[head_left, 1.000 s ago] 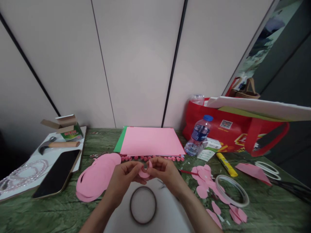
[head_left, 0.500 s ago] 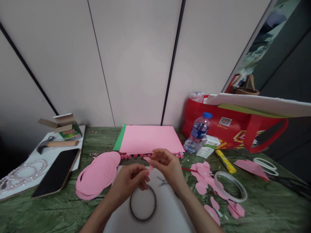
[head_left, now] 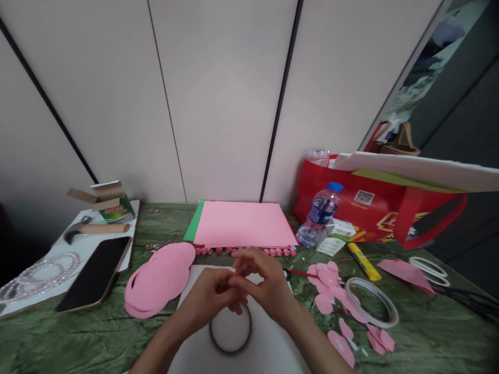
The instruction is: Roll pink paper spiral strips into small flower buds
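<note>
My left hand (head_left: 212, 295) and my right hand (head_left: 265, 285) meet above a white sheet (head_left: 268, 348), their fingertips pinched together. Fingers hide the curled pink paper strip that showed between them a moment earlier. Just below the hands, a thin dark hoop (head_left: 231, 352) lies on the sheet, its upper edge partly covered by my fingers. Behind my hands runs a row of small rolled pink paper roses (head_left: 218, 250), along the front of a stack of pink paper (head_left: 245, 223).
Large pink paper ovals (head_left: 156, 283) lie left, beyond them a phone (head_left: 95, 272) and a hammer (head_left: 105, 228). To the right are pink cut-outs (head_left: 327, 278), a tape roll (head_left: 393, 314), a yellow glue tube (head_left: 364, 261), scissors (head_left: 431, 267), a water bottle (head_left: 322, 215) and a red bag (head_left: 351, 202).
My right hand has come down and in against my left fingertips. The pink strip that showed between the hands is now out of sight behind the fingers. The view has shifted slightly.
</note>
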